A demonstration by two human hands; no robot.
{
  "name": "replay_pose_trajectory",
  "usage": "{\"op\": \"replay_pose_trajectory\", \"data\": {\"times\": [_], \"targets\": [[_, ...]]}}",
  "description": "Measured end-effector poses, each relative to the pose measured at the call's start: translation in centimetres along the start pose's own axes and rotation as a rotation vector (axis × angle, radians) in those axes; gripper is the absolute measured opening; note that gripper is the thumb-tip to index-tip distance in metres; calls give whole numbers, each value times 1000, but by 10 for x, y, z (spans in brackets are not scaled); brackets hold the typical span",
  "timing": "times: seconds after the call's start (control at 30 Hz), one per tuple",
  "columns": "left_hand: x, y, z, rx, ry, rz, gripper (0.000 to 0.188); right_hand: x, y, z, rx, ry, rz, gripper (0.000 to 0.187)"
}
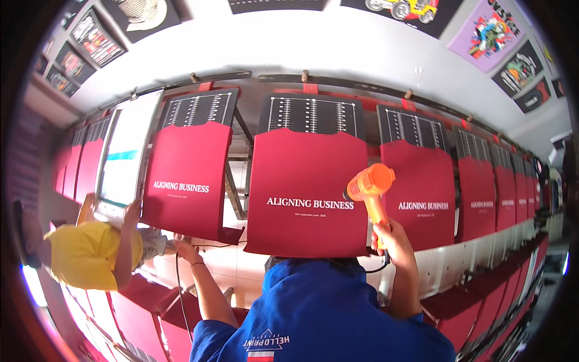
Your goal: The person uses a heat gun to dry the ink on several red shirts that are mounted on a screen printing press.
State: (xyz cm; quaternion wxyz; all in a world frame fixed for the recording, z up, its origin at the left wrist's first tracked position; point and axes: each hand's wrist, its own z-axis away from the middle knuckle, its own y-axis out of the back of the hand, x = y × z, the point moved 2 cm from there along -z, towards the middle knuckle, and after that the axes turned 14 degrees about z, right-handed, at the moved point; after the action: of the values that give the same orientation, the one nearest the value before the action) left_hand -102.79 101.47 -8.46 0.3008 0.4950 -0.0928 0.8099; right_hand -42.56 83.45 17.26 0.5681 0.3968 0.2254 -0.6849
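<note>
My right hand point(391, 239) grips the handle of an orange heat gun point(372, 182). Its nozzle points left over the right side of a red T-shirt point(304, 163) with white lettering, laid on a dark board with white scale marks. From the handle's lower end, a black cord loops toward my body. Lower left, my left hand point(187, 252) is closed around a black cord point(181, 294), which hangs down beside my forearm and also runs right under the shirts. Another printed red shirt point(184, 172) lies on the board above that hand.
On the left, a co-worker in a yellow shirt point(84, 253) holds a framed screen point(123, 154) over the row. More red shirts on boards point(416, 187) continue right along a dark rail point(386, 89). Another row of red shirts point(476, 317) lies behind me. Printed pictures hang on the white wall.
</note>
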Motion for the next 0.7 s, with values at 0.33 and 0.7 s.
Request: {"op": "replay_pose_trajectory", "data": {"times": [0.33,0.7], "targets": [[7,-51,-21,37,-189,-63,87,8,-29,15,161,-20,11,33],[20,-74,38,191,-291,-232,79,37,-33,15,182,-6,-111,24]]}}
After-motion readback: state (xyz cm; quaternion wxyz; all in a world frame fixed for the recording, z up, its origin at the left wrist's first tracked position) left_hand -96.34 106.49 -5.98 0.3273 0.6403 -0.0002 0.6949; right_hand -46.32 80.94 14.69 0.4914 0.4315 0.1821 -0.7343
